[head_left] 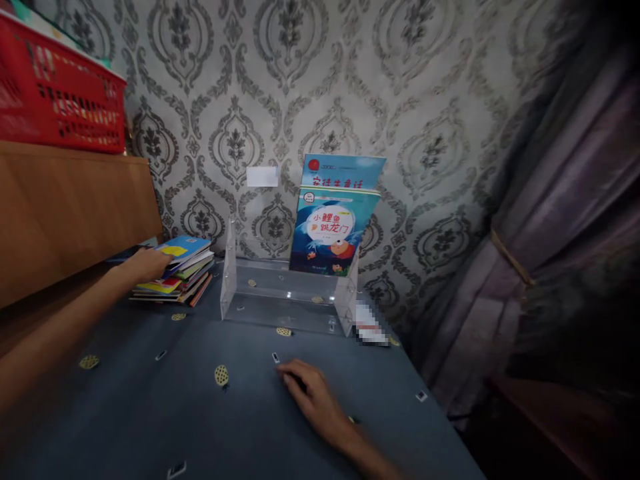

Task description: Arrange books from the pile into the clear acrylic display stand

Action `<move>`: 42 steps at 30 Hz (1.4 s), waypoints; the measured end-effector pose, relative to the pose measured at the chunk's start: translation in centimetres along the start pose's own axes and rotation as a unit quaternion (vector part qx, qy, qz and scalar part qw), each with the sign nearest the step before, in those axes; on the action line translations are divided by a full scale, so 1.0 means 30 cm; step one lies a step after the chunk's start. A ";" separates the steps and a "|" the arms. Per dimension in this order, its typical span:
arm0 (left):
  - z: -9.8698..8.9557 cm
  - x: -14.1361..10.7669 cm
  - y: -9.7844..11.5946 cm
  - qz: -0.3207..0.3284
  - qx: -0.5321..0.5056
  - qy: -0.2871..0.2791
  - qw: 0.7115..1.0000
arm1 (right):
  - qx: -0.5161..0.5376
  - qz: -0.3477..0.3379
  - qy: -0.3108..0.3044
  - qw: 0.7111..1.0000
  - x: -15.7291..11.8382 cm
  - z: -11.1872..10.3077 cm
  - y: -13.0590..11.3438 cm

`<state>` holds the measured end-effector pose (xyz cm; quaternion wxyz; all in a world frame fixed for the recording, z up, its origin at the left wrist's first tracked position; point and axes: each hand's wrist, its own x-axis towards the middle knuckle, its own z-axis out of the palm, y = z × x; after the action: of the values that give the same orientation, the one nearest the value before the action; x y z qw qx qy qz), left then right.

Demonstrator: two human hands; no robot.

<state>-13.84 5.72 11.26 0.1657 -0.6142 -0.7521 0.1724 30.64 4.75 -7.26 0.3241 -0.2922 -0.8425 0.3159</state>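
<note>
My left hand (147, 264) reaches to a stack of books (193, 275) at the left side of the table. Its fingers are closed on the near left edge of the top book, which has a blue cover (189, 247) with a yellow patch. My right hand (313, 393) rests on the tablecloth, fingers loosely bent, thumb apart, nothing in it. Beyond it stands a clear acrylic book rack (227, 283) with stepped tiers. Two picture books lean upright at its right end: a dark blue one with fish (325, 233) in front, a light blue one (345, 170) behind.
A dark blue-grey tablecloth (240, 427) with pineapple prints covers the table. At left is a wooden cabinet (75, 207) bearing a red plastic basket (107, 110). A blurred-out white packet (370, 327) lies right of the rack. A tied curtain (475, 287) hangs at right.
</note>
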 end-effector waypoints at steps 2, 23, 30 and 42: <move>-0.023 -0.017 0.015 0.001 0.008 -0.009 1.000 | 0.008 0.001 -0.002 1.000 0.007 -0.004 0.000; 0.182 -0.146 -0.067 0.015 -0.077 0.023 0.997 | 0.022 0.005 -0.036 0.999 0.029 -0.027 -0.041; 0.159 -0.165 -0.075 0.007 -0.110 0.028 0.993 | 0.020 -0.006 -0.037 0.999 0.035 -0.030 -0.052; 0.274 -0.126 -0.072 -0.014 -0.142 0.108 0.984 | 0.001 -0.008 -0.040 0.999 0.034 -0.021 -0.027</move>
<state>-18.79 1.15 4.83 0.1599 -0.6361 -0.7548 -0.0056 30.23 5.17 -5.94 0.2931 -0.2718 -0.8569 0.3255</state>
